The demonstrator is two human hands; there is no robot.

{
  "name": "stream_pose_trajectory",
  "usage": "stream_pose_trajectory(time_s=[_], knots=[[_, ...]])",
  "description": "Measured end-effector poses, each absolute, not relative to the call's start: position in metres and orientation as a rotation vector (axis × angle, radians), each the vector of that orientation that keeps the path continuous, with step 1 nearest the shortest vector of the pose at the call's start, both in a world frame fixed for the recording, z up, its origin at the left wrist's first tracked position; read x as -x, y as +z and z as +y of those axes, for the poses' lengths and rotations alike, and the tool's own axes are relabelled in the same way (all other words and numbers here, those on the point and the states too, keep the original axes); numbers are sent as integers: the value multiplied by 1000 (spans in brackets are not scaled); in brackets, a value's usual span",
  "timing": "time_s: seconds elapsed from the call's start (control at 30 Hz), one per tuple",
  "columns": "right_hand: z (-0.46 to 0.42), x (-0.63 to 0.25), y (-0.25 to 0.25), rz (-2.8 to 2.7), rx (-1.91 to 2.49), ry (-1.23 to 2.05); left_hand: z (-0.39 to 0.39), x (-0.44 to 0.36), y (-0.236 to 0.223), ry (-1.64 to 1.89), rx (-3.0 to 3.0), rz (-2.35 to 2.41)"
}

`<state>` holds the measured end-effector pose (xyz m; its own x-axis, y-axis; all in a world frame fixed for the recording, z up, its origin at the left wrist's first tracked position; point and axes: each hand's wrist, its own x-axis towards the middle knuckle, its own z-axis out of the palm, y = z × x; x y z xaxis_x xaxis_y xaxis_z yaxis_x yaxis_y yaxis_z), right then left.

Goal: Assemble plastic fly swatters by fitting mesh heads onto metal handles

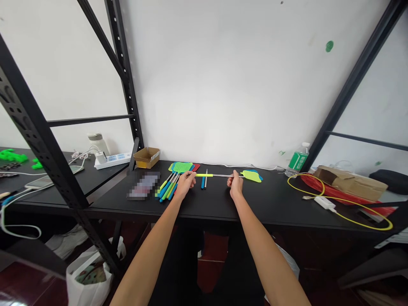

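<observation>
A fly swatter with a yellow-green grip (pixel 204 175) and a thin metal shaft (pixel 221 175) stretches level between my hands. My left hand (pixel 186 183) is closed around the left end of the grip. Pinched on the shaft near the head is my right hand (pixel 235 183). The yellow-green swatter head (pixel 251 175) lies to the right, with a blue edge showing behind it. Left of my left hand, several fly swatters (pixel 170 187) are bunched, with green, blue and red heads. A blue stick (pixel 203 182) and a dark, silver-tipped one (pixel 205 180) lie below the held grip.
An open cardboard box (pixel 146 158) and a blurred-out flat object (pixel 144 185) are at the left of the black table (pixel 210 208). Rightward stand a water bottle (pixel 298 160), a yellow cable (pixel 360 198) and a brown paper package (pixel 349 182). Black shelf posts (pixel 126 76) flank the table.
</observation>
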<state>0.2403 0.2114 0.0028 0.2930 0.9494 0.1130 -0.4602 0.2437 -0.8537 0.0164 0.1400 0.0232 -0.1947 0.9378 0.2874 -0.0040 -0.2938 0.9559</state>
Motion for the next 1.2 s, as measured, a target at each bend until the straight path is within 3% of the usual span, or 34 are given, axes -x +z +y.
stream_pose_trajectory(time_s=[1.2], knots=[[212, -241, 3, -722, 815, 1082, 144, -14, 20, 1637, -1225, 1130]])
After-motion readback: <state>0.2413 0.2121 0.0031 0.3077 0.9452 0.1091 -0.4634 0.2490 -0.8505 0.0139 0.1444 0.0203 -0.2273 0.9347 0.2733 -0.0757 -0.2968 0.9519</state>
